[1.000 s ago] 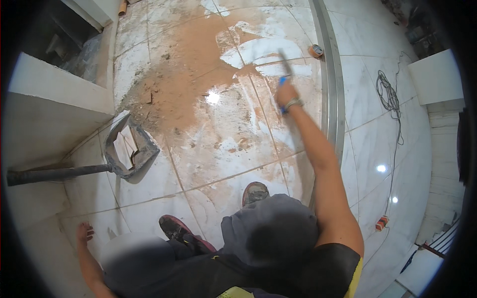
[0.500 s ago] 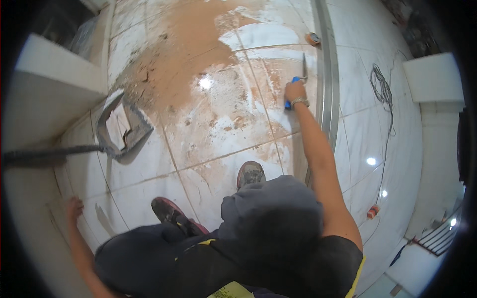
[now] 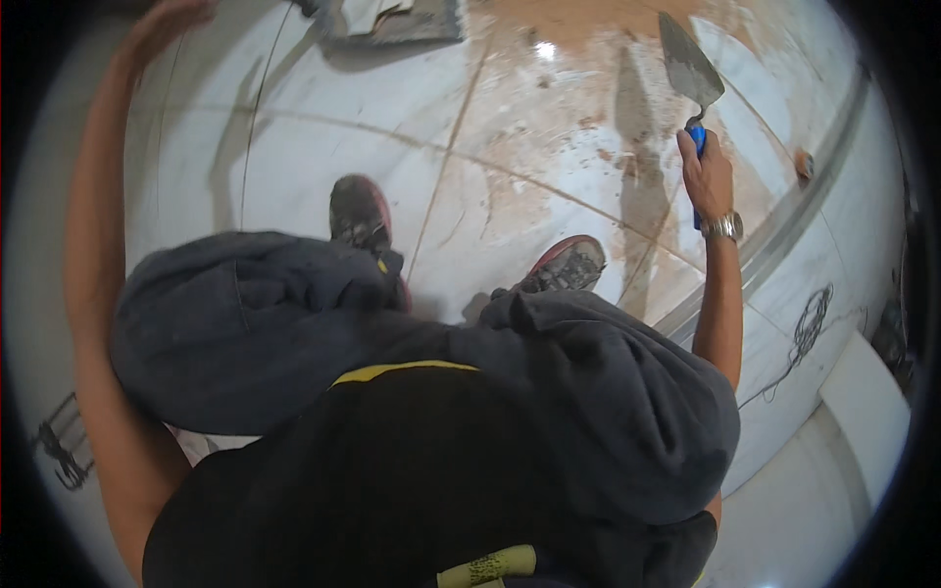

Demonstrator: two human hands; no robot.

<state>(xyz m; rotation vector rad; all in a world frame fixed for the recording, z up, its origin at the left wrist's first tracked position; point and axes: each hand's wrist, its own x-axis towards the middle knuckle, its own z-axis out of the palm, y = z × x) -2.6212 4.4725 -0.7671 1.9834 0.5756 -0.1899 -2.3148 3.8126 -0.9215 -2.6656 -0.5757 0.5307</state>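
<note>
Your right hand (image 3: pixel 708 176) grips closed the blue-handled pointing trowel (image 3: pixel 691 73), blade above the dusty tile floor (image 3: pixel 549 186); keep it flat when scraping. Left hand (image 3: pixel 172 18) is open, empty

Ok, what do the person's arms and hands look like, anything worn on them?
Both forearms are bare, with no gloves on either hand. The right hand has a silver metal wristwatch at the wrist. The left hand shows no watch or band. Dark short sleeves end near the shoulders.
</note>
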